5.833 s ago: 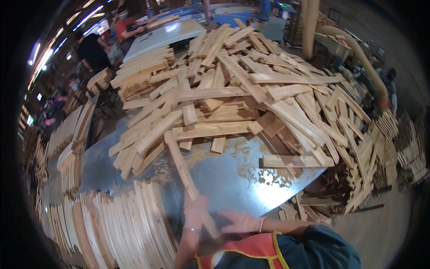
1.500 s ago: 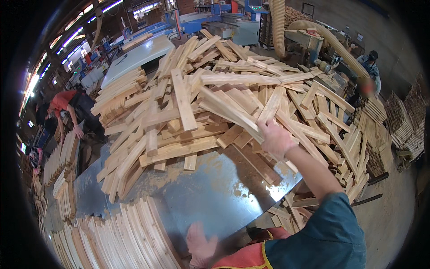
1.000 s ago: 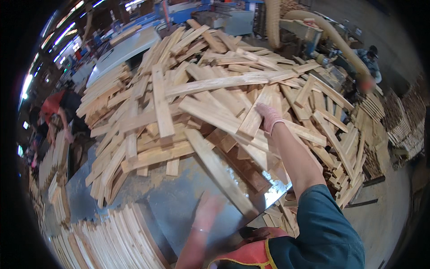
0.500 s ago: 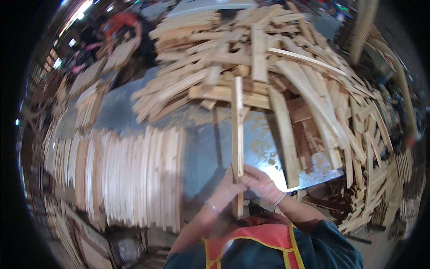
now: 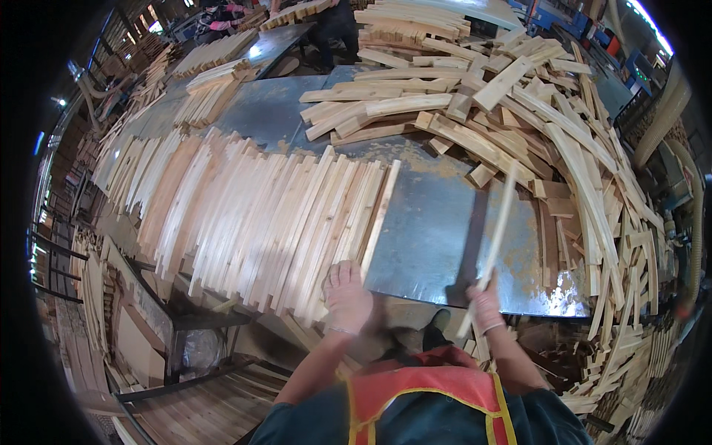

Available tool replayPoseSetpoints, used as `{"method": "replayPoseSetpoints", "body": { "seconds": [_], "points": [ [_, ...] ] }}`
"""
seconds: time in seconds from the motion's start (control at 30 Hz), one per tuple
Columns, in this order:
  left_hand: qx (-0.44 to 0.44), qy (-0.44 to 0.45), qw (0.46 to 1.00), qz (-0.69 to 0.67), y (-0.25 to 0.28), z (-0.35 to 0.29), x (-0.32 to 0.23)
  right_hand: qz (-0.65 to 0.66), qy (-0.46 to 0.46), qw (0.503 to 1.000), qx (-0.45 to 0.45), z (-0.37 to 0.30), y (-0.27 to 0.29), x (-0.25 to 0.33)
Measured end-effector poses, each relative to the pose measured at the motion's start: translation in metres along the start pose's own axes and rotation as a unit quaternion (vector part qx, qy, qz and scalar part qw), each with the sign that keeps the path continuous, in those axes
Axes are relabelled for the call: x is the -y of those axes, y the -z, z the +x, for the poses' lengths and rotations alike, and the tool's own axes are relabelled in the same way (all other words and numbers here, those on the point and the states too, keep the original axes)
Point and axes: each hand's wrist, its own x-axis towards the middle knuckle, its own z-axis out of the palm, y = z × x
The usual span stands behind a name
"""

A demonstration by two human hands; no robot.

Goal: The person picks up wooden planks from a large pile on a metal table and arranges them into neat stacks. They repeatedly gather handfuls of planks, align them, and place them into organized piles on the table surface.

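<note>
Head view, your two hands and the stock about them.

Item: your right hand (image 5: 486, 308), grip clamped around the lower part of one pale wooden slat (image 5: 500, 222). The slat is motion-blurred, steeply raised with its far end leaning to the right, above the counter's near edge.

Item: your left hand (image 5: 348, 302), grip apart, back of the hand upward, fingers extended and laid against the near ends of the slat row.

Item: one slat row (image 5: 259, 215), pieces set side by side, covering the left part of the counter (image 5: 419, 237), near ends overhanging its edge.

Item: one loose board pile (image 5: 475, 144), crossed at many angles, beyond and to the right of the held slat.

Item: sawdust (image 5: 437, 165), scattered on the bluish metal top.

Item: one red apron (image 5: 426, 389) with yellow trim, on you.

Item: one ribbed hose (image 5: 664, 111), far right.
</note>
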Motion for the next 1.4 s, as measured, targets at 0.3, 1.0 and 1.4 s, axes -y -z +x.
{"method": "replayPoseSetpoints", "body": {
  "seconds": [0.3, 1.0, 1.4],
  "points": [
    [-0.015, -0.034, 0.999, -0.037, -0.002, -0.002, 0.013, -0.535, -0.007, 0.747, 0.395, -0.041, -0.187, 0.047],
    [-0.072, -0.145, 0.984, 0.07, -0.014, 0.025, -0.006, -0.537, 0.2, 0.812, -0.114, 0.302, -0.036, 0.347],
    [-0.003, -0.108, 0.994, -0.018, -0.015, 0.024, -0.006, -0.386, -0.021, 0.824, 0.415, 0.012, -0.141, 0.012]
  ]
}}
